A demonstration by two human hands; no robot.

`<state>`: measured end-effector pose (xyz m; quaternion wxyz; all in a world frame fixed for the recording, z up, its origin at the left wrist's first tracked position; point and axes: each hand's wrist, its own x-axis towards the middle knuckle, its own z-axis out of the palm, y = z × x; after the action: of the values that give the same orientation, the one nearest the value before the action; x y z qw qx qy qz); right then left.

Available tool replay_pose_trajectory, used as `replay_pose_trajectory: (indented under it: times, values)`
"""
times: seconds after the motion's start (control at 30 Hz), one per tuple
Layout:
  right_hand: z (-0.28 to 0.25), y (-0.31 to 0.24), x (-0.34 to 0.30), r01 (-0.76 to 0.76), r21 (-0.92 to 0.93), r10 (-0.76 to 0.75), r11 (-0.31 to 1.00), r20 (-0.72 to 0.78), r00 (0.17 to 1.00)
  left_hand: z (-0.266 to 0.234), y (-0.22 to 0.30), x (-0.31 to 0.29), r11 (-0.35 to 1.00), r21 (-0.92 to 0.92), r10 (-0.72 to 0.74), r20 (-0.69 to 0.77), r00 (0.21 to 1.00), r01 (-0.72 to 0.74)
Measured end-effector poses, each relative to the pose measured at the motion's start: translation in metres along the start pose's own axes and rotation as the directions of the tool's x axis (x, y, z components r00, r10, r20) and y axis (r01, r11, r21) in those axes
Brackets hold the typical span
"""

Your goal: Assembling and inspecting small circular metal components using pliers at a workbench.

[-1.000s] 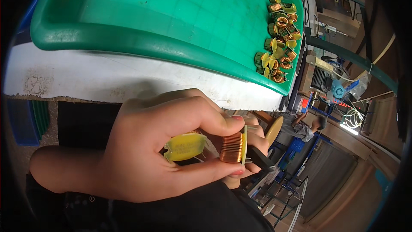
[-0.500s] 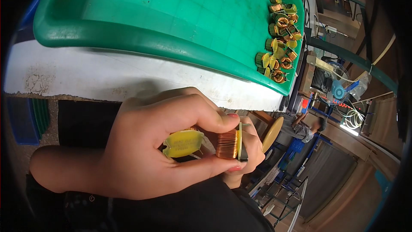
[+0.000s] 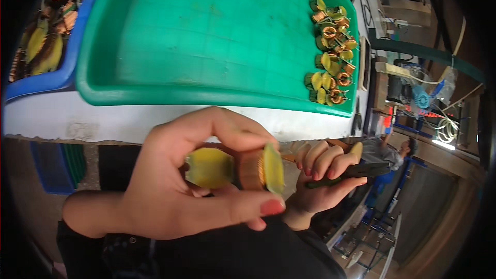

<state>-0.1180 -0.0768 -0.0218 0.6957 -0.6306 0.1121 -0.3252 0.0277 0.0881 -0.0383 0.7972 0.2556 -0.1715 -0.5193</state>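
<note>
Two copper-wound coils with yellow base plates are in my left hand (image 3: 191, 191). One coil (image 3: 261, 168) is pinched between the thumb and fingers, with its plate facing right. The other coil (image 3: 209, 168) lies deeper in the palm, its yellow plate towards me. To the right, my right hand (image 3: 330, 175) is closed round a slim dark hand tool (image 3: 369, 170). The tool resembles small pliers or cutters, but its jaws are too blurred to tell. It points right, away from the coils.
Beyond my hands a green tray (image 3: 206, 98) stands on a white table (image 3: 119, 121), with several similar coils (image 3: 330, 51) along its right side. A blue bin (image 3: 67, 75) of more coils is at far left. A person (image 3: 395, 152) is in the right background.
My right hand has come out from behind the left and moved right, bringing the dark tool into sight. The view has shifted, showing the blue bin. My left hand still holds both coils.
</note>
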Motion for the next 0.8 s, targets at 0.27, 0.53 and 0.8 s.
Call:
replay_pose_trajectory:
  times: [0.27, 0.53, 0.8]
  values:
    - [0.003, 0.006, -0.002, 0.009, -0.067, -0.009, 0.998, 0.012, 1.0, 0.018, 0.043, 0.0, 0.967, -0.229, -0.117, -0.012, 0.993, 0.111]
    - [0.02, 0.011, 0.001, 0.017, 0.119, -0.027, 0.993, 0.082, 0.996, 0.022, 0.121, -0.002, 0.911, 0.082, 0.409, -0.281, 0.868, -0.403]
    - [-0.007, 0.02, -0.008, 0.069, 0.107, -0.083, 0.992, 0.137, 0.987, -0.022, 0.211, -0.009, 0.604, 0.736, 0.693, -0.298, 0.656, -0.304]
